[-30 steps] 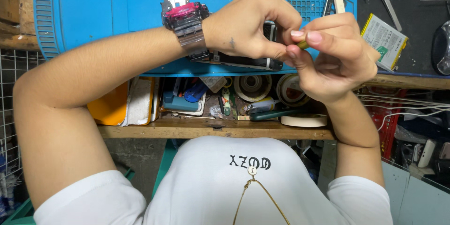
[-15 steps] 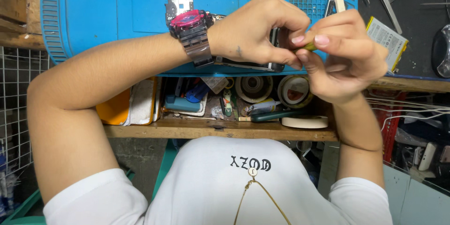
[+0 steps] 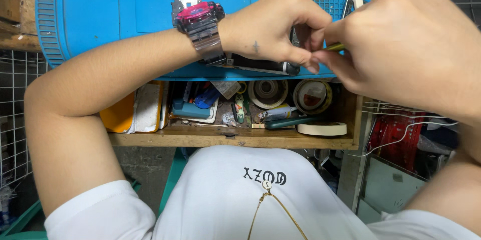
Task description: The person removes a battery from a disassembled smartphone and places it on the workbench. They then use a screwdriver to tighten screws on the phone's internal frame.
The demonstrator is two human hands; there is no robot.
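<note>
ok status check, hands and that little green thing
Left hand and right hand both pinching small olive-green piece above blue mat. Open drawer below; nothing in the way.

The closed right hand (image 3: 411, 45) is hiding most of the thin olive-green rod (image 3: 334, 47), while the left hand (image 3: 273, 27) is covering the dark flat device (image 3: 260, 65).

Both hands (image 3: 345, 45) over the mat (image 3: 100, 10); tape rolls (image 3: 290, 95) in the drawer (image 3: 230, 137) below

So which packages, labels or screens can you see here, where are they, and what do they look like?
Phone screen: dark slab on the blue mat, under the left hand.
Tape roll label: round, red and white, in the open drawer.
Tube: small, grey-yellow, lying in the drawer.
</note>
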